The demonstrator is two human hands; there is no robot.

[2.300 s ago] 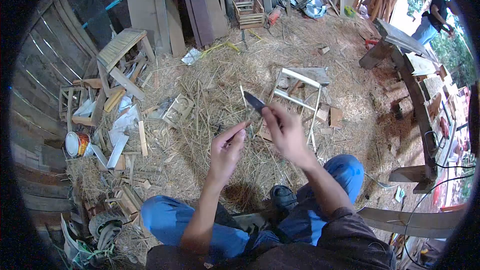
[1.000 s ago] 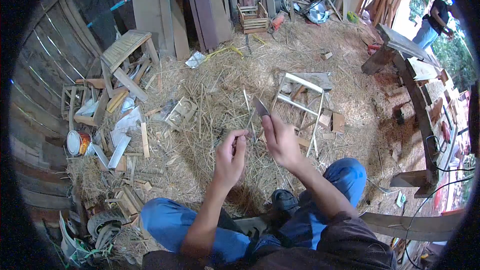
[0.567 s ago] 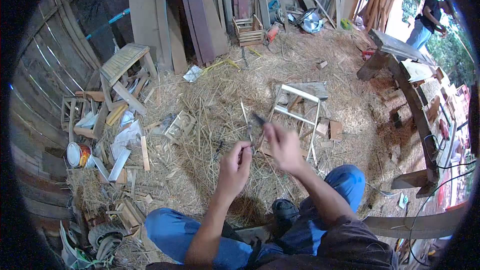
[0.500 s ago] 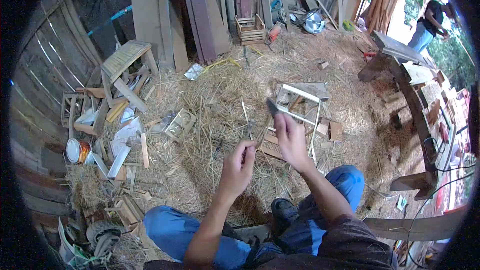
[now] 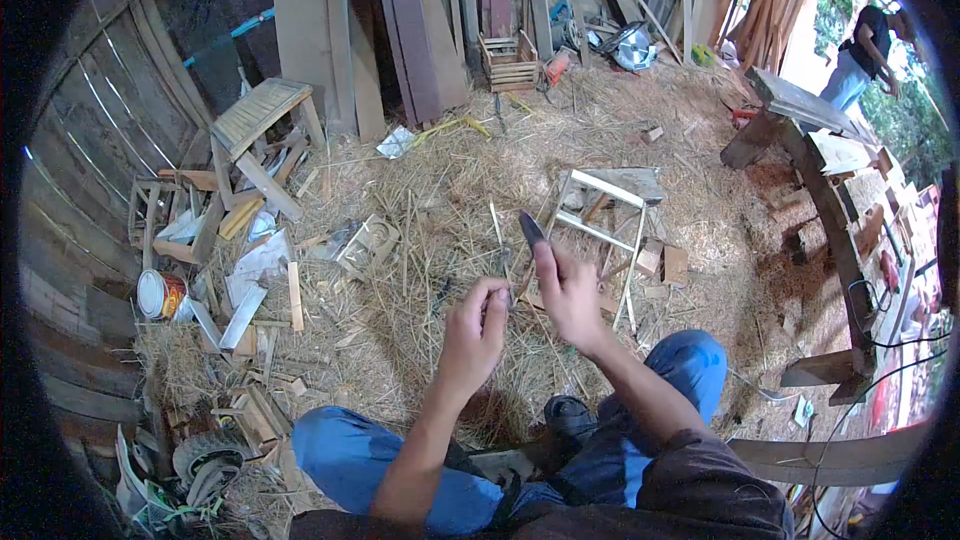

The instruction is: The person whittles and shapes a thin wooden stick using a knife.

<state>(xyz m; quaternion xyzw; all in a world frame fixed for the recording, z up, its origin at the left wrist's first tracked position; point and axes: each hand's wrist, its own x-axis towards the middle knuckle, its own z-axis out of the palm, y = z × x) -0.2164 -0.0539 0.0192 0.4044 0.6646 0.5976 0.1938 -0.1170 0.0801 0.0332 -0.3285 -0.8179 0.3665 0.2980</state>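
My right hand (image 5: 572,298) is closed round the handle of a knife, its dark blade (image 5: 531,229) pointing up and slightly left. Left of it, my left hand (image 5: 474,332) pinches a small thin piece at its fingertips, which is too small to make out well. The two hands are apart, above the straw-strewn ground between my knees. Behind my right hand a light wooden frame (image 5: 606,177) lies on the ground.
A small slatted table (image 5: 262,115), wood scraps and a tin can (image 5: 160,294) are on the left. A wooden crate (image 5: 510,65) and a circular saw (image 5: 632,48) sit at the back. On the right runs a long bench (image 5: 822,202); beyond it stands a person (image 5: 862,58).
The knife in my right hand has swung back left from over the wooden frame, near my left hand. My left hand stays pinched. The far person's arm has lowered.
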